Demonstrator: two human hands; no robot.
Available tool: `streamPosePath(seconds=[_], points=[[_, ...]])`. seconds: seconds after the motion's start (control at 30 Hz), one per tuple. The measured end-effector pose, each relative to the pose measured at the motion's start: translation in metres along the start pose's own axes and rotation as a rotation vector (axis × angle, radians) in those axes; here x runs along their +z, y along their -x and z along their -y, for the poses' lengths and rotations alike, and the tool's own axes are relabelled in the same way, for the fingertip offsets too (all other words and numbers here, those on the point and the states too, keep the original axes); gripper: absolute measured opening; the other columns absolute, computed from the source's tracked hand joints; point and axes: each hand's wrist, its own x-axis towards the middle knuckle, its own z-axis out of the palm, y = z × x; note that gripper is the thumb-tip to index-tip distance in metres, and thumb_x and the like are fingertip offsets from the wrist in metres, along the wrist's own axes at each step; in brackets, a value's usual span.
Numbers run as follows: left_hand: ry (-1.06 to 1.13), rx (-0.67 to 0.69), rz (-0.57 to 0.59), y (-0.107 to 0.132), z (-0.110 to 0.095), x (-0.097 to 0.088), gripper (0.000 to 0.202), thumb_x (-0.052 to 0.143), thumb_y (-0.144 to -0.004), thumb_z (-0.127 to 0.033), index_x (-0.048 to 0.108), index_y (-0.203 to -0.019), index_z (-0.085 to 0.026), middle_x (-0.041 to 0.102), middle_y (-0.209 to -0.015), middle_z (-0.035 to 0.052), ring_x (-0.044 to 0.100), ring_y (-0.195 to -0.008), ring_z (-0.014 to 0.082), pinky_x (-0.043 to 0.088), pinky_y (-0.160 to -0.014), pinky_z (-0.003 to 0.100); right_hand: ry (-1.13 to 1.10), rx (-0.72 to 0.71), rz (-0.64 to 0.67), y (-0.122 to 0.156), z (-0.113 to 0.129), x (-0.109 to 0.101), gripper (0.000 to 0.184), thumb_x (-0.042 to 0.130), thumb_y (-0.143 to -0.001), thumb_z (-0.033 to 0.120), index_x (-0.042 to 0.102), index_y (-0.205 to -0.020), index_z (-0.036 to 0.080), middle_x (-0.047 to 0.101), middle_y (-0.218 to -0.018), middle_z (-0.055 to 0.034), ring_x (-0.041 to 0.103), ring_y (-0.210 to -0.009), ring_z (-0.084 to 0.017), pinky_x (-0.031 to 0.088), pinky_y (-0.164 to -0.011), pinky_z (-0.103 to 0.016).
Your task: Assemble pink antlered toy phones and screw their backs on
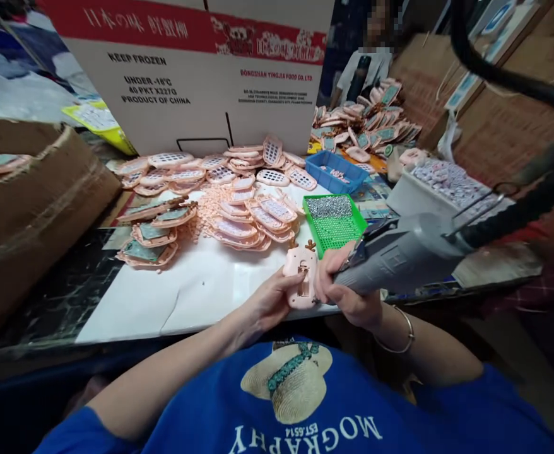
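My left hand [268, 297] grips a pale pink plastic toy casing [296, 259] with small brown antlers, its thumb over the battery recess on the back. My right hand [353, 304] is wrapped round a grey powered screwdriver [400, 255] with a black cable or hose, close against the casing's right edge. The tool's tip is hidden by my fingers. Just beyond my hands lies a green perforated basket [332, 234] with many small silver screws [329, 207]. Stacked pink casing parts [232, 227] with pale inner pieces lie on the white work surface [201, 296].
Casings with greenish panels [151, 243] are piled at left, beside a cardboard box [26, 221]. A printed carton [182, 120] stands upright behind. A blue tray [336, 173] and a white bin [414, 197] of small parts sit at right. A person [369, 69] is at the back.
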Motion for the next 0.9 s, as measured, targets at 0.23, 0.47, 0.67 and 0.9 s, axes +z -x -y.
streamPosePath(seconds=[0.23,0.47,0.67,0.9], points=[[-0.022,-0.013,0.027,0.002,-0.002,0.002,0.044,0.076,-0.073,-0.014,0.062,-0.115,-0.016,0.073,-0.089,0.0057,0.069,-0.071,0.0177,0.059,-0.064,0.030,-0.323,-0.077,0.041,-0.018,0.010,0.003,0.028,0.069,-0.082,0.043,0.058,-0.107,0.035,0.051,-0.058,0.0067,0.046,-0.038,-0.014,0.040,-0.037,-0.029],[-0.037,-0.061,0.013,0.005,-0.005,-0.002,0.048,0.076,-0.078,-0.020,0.058,-0.122,-0.015,0.073,-0.099,0.0109,0.073,-0.082,0.0242,0.061,-0.073,0.038,-0.130,-0.190,-0.199,-0.066,0.030,-0.040,0.030,0.077,-0.075,0.049,0.063,-0.097,0.034,0.051,-0.059,0.0074,0.046,-0.042,-0.012,0.038,-0.042,-0.029],[-0.011,-0.092,0.003,0.007,-0.009,0.000,0.042,0.069,-0.085,-0.017,0.058,-0.125,-0.013,0.073,-0.099,0.0122,0.073,-0.084,0.0233,0.061,-0.078,0.038,0.157,-0.129,-0.531,-0.100,-0.022,-0.083,0.038,0.073,-0.077,0.060,0.053,-0.095,0.034,0.054,-0.068,0.0040,0.049,-0.051,-0.016,0.040,-0.052,-0.036],[-0.021,-0.088,-0.025,0.007,-0.009,0.001,0.043,0.066,-0.087,-0.016,0.058,-0.129,-0.013,0.073,-0.106,0.0136,0.073,-0.084,0.0217,0.059,-0.086,0.040,0.238,-0.109,-0.487,-0.102,-0.048,-0.088,0.043,0.064,-0.082,0.070,0.051,-0.104,0.035,0.060,-0.080,0.0017,0.048,-0.054,-0.017,0.038,-0.055,-0.038]])
